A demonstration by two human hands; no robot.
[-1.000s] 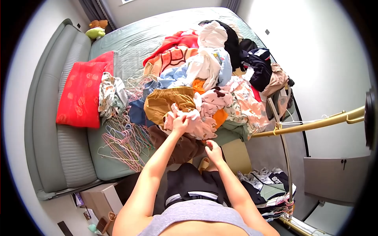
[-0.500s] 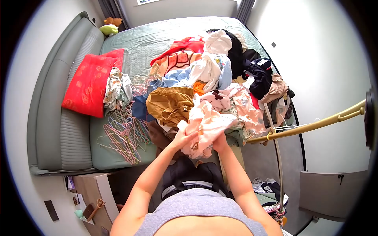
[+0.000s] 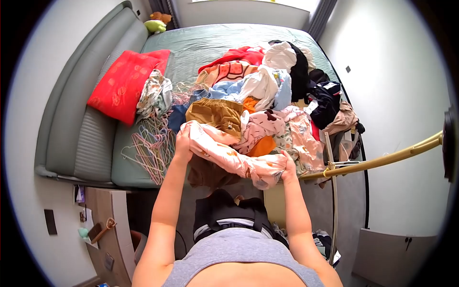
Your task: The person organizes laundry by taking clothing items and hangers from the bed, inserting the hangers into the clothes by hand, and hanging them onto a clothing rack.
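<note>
A pink printed garment (image 3: 224,155) is stretched sideways between my two hands in front of the bed's near edge. My left hand (image 3: 183,143) is closed on its upper left end, and my right hand (image 3: 288,167) grips the lower right end. The cloth sags and bunches in folds, so its exact kind is unclear. Just beyond it lie mustard-brown trousers (image 3: 213,113) and a pink garment with dark marks (image 3: 260,126). A bit of orange cloth (image 3: 262,146) shows behind the held piece. Plastic hangers (image 3: 152,152) lie in a tangle left of my left hand.
A heap of clothes, including a white one (image 3: 260,86) and a black one (image 3: 299,71), covers the bed's middle and right. A red pillow (image 3: 122,88) leans at the headboard (image 3: 79,115). A yellow pole (image 3: 397,155) juts in from the right. A wooden cabinet (image 3: 98,215) stands lower left.
My hands have moved apart, the left outward and up, the right to the right. The pink garment has gone from a bunched bundle to a stretched length. The view has shifted slightly.
</note>
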